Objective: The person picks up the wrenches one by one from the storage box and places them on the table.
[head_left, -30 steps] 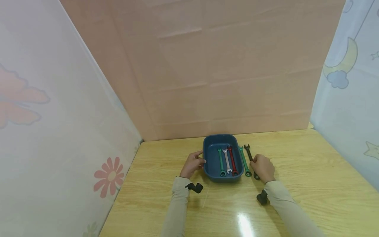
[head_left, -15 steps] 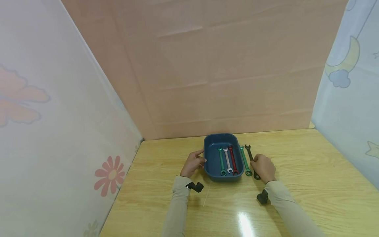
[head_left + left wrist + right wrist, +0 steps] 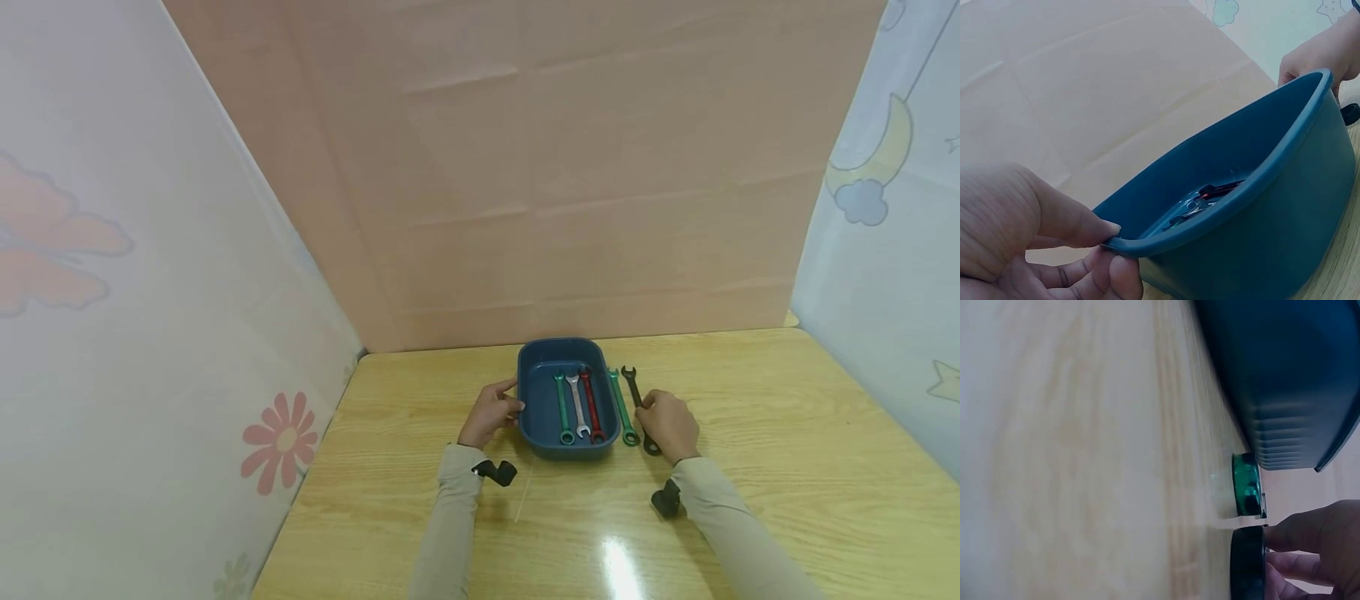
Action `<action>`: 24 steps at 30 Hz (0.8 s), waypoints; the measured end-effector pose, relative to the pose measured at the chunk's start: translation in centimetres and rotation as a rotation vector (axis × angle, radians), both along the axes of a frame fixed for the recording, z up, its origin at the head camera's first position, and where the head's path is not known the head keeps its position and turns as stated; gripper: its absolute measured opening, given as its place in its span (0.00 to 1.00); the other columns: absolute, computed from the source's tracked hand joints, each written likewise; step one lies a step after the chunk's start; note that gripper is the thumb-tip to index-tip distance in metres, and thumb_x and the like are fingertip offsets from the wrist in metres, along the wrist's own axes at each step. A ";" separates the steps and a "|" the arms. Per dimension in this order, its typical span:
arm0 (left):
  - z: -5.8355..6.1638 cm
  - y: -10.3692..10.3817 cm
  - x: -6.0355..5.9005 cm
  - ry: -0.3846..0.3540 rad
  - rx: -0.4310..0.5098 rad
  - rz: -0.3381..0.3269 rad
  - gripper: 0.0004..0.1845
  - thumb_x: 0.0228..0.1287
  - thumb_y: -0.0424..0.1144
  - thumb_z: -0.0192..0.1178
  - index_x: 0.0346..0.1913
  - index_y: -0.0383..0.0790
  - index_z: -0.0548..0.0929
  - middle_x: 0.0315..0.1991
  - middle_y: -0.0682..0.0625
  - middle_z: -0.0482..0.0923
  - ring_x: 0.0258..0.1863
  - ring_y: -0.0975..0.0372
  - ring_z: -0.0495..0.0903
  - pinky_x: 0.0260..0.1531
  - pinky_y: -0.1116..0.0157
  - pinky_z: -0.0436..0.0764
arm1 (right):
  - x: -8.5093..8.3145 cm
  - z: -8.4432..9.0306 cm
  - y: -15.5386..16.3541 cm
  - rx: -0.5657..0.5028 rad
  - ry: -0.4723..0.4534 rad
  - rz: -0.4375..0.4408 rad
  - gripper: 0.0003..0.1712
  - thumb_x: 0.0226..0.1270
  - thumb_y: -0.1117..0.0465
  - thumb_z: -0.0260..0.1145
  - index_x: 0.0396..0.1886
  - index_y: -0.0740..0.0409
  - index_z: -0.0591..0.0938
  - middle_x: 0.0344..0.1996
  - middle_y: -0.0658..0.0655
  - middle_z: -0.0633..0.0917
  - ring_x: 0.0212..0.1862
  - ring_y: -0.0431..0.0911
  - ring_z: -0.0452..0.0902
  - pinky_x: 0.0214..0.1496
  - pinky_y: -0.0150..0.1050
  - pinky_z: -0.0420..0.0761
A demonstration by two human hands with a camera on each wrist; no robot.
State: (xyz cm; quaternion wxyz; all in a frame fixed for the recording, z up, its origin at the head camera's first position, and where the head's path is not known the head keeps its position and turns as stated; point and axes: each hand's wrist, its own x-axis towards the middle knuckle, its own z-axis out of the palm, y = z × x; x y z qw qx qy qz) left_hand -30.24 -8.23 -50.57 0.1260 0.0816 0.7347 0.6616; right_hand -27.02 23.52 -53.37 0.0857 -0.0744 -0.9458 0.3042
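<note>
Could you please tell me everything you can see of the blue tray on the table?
The blue tray is a deep, rounded rectangular tub, plastic by its look, standing upright on the wooden table. The left hand pinches its left rim. Inside lie a green, a silver and a red wrench, side by side.

The tray [image 3: 534, 417] is a dark teal-blue, and inside it sit a green wrench [image 3: 562, 407], a silver one [image 3: 576, 404] and a red one [image 3: 591, 404], with another green wrench [image 3: 622, 408] and a black wrench [image 3: 636, 392] just right of the tray. Table [image 3: 787, 433] under the tray is pale yellow wood grain, sleeves [image 3: 450, 517] are beige. Behind the tray the wall [image 3: 585, 167] is plain pinkish-tan, left of the tray a white sheet [image 3: 150, 333] with pink flowers, right of the tray a light blue one [image 3: 885, 208] with a yellow moon and blue cloud.
</note>
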 end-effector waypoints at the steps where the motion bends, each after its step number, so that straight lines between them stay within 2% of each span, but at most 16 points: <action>1: 0.0 0.0 0.0 0.001 0.001 0.001 0.33 0.63 0.23 0.57 0.73 0.32 0.67 0.28 0.41 0.80 0.21 0.62 0.76 0.30 0.56 0.77 | 0.0 0.0 0.0 0.000 0.001 0.001 0.12 0.62 0.61 0.63 0.37 0.68 0.84 0.27 0.65 0.85 0.24 0.52 0.77 0.20 0.45 0.73; 9: -0.1 0.0 -0.1 0.004 0.001 0.001 0.33 0.64 0.23 0.56 0.73 0.31 0.67 0.27 0.40 0.78 0.21 0.61 0.75 0.30 0.57 0.77 | 0.0 0.0 0.0 -0.012 -0.017 -0.003 0.14 0.64 0.61 0.63 0.39 0.69 0.84 0.27 0.64 0.85 0.23 0.51 0.77 0.20 0.45 0.73; 17: 0.1 0.1 -0.3 0.002 0.013 -0.005 0.33 0.64 0.23 0.56 0.73 0.31 0.65 0.24 0.45 0.77 0.22 0.62 0.75 0.30 0.57 0.77 | -0.2 0.2 0.0 -0.021 -0.020 -0.005 0.15 0.64 0.60 0.63 0.40 0.70 0.84 0.27 0.64 0.85 0.23 0.50 0.77 0.19 0.43 0.72; 24: 0.1 0.1 0.1 0.008 0.007 0.000 0.33 0.64 0.23 0.56 0.73 0.32 0.66 0.26 0.40 0.77 0.20 0.61 0.74 0.30 0.56 0.76 | 0.2 0.2 0.0 -0.033 -0.011 -0.002 0.16 0.65 0.61 0.62 0.43 0.72 0.83 0.30 0.66 0.85 0.24 0.50 0.78 0.20 0.43 0.74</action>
